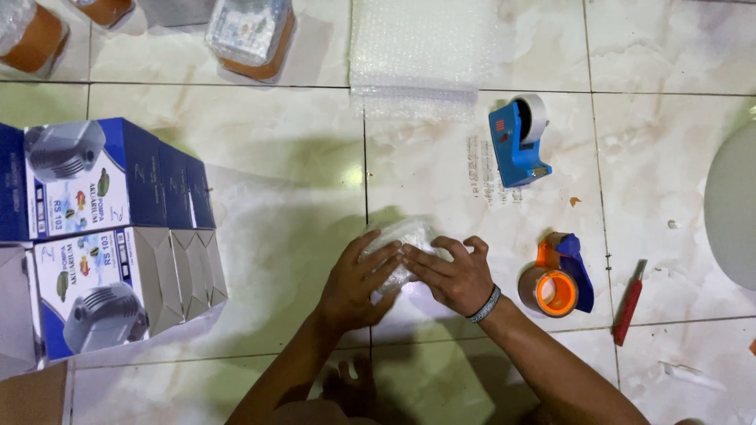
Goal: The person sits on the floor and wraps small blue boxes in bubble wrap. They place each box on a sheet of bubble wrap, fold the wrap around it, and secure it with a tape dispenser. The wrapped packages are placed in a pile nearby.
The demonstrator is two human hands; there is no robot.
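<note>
- Blue-and-white product boxes (102, 236) lie in two rows on the tiled floor (276, 157) at the far left, packed side by side and well apart from the hands. A judgement: the grouping keeps them within reach as a batch.
- Wrapped parcels (252, 35) sit along the top edge, already covered in clear film over an orange-brown body, set apart from the unwrapped boxes.
- The left hand (358, 283) lies palm down on the left side of a small bubble-wrapped bundle (405, 236) that rests on the floor in the lower centre. Its fingers (378, 260) are extended and pressed flat on the wrap, not curled. The forearm comes in from the bottom edge, angled up and to the right.
- The right hand (453, 275) covers the right side of the bundle; its fingers point left and meet those of the left hand, pinning the wrap. A band sits on the wrist. The flat two-hand press appears to keep the wrap from unfolding.
- A sheet of bubble wrap (417, 47) lies flat above the bundle, well apart from it.
- A blue tape dispenser (518, 142) stands just right of the sheet.
- An orange tape dispenser (555, 283) rests near the right wrist, the closest tool.
- A red cutter (628, 303) lies further right.
</note>
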